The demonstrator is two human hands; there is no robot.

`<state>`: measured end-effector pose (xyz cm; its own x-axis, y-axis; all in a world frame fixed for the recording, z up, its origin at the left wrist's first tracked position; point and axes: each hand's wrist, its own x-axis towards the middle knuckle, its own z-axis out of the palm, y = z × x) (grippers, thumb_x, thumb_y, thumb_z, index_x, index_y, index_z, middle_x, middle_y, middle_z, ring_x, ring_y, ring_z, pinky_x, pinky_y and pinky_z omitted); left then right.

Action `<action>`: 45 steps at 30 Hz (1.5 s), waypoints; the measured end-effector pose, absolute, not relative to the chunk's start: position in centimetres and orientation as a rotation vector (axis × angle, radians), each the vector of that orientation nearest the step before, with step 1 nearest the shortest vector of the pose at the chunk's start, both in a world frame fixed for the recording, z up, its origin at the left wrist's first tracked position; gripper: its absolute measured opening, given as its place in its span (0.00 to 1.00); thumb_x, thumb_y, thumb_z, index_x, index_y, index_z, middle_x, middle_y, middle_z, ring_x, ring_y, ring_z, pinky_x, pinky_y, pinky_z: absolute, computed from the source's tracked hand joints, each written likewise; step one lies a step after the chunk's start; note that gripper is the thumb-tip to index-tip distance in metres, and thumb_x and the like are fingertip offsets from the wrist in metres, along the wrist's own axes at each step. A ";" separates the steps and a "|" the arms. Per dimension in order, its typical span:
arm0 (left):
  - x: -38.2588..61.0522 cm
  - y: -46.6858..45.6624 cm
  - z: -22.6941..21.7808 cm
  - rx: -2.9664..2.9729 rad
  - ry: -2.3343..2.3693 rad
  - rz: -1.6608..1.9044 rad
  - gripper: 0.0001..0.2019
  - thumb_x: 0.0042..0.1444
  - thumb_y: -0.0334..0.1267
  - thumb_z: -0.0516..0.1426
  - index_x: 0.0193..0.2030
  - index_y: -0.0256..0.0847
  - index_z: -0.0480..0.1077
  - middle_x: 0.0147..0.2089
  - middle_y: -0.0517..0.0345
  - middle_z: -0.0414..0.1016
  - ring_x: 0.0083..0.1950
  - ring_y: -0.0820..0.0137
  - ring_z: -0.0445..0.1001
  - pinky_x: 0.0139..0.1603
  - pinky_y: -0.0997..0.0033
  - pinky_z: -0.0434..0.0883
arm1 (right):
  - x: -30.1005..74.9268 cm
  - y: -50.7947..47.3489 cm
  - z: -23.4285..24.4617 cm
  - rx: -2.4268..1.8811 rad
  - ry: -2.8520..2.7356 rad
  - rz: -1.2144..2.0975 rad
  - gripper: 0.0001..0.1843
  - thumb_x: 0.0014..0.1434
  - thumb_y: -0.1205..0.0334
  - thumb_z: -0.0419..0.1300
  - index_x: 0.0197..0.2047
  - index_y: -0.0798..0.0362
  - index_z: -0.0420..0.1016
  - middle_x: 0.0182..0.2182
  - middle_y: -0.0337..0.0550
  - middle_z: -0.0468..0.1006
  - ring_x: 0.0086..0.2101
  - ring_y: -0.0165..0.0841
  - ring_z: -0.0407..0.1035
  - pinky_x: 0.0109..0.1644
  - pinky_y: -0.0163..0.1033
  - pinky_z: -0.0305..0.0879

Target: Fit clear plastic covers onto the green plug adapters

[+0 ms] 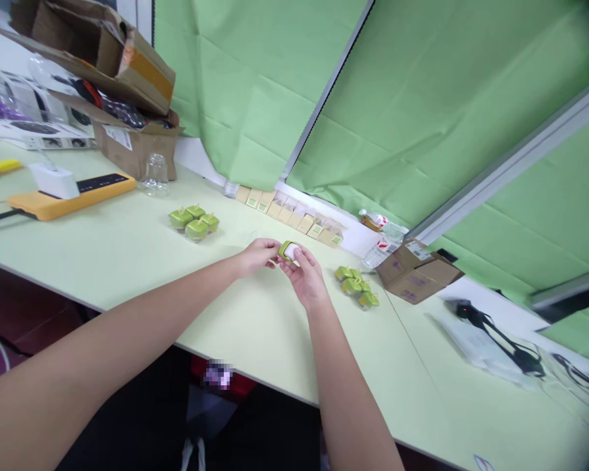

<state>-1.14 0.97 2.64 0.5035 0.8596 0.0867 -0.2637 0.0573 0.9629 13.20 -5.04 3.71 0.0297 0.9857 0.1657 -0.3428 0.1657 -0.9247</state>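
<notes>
Above the table, my right hand grips a small green cap-like piece with a white part set in it. The thumb presses on the white part. My left hand meets it from the left, fingers curled and closed at its green edge; the fingertips are partly hidden. To the left of my hands is a group of several small clear containers with green lids. A second group of green-lidded containers lies to the right of my right hand.
Small tan boxes line the back edge of the table. At left are an orange power strip, a clear plastic jar and cardboard boxes. Plastic bottles, another carton and a black cable are on the right.
</notes>
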 end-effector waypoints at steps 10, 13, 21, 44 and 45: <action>-1.1 0.9 2.7 1.231 0.656 0.931 0.11 0.49 0.43 0.64 0.33 0.37 0.72 0.32 0.57 0.72 0.33 0.73 0.70 0.36 0.71 0.68 | 13.1 -5.1 3.7 -0.852 -1.015 1.193 0.18 0.52 0.54 0.69 0.45 0.52 0.76 0.38 0.43 0.82 0.34 0.32 0.78 0.43 0.37 0.74; -1.0 1.1 2.5 1.221 0.628 0.938 0.10 0.47 0.40 0.64 0.31 0.37 0.71 0.31 0.58 0.71 0.33 0.73 0.70 0.36 0.70 0.68 | 13.2 -5.0 3.7 -0.866 -0.979 1.178 0.19 0.51 0.55 0.70 0.45 0.52 0.76 0.36 0.43 0.82 0.33 0.32 0.78 0.43 0.37 0.75; -1.0 1.7 2.0 1.235 0.595 0.983 0.15 0.46 0.47 0.66 0.33 0.38 0.72 0.32 0.58 0.72 0.33 0.74 0.71 0.34 0.72 0.67 | 13.5 -5.2 4.2 -0.832 -0.977 1.244 0.18 0.51 0.57 0.69 0.45 0.49 0.74 0.40 0.42 0.82 0.38 0.38 0.79 0.51 0.47 0.73; -1.1 1.8 2.4 1.530 0.646 1.250 0.14 0.53 0.48 0.60 0.34 0.37 0.74 0.29 0.58 0.73 0.26 0.75 0.66 0.29 0.73 0.66 | 14.0 -5.0 4.4 -0.925 -1.001 1.156 0.18 0.53 0.46 0.65 0.40 0.51 0.77 0.42 0.43 0.79 0.40 0.37 0.75 0.48 0.46 0.74; -1.2 1.8 2.4 1.607 0.657 1.263 0.13 0.54 0.47 0.59 0.33 0.37 0.74 0.29 0.58 0.73 0.27 0.74 0.67 0.30 0.73 0.66 | 14.1 -5.0 4.4 -0.974 -1.024 1.106 0.18 0.52 0.47 0.66 0.40 0.50 0.77 0.42 0.43 0.79 0.40 0.36 0.74 0.46 0.44 0.74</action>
<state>-1.16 1.77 2.39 0.3204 0.8474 0.4233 -0.1395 -0.3998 0.9059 14.09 -5.03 4.40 0.1381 0.9794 0.1472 -0.2226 0.1755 -0.9590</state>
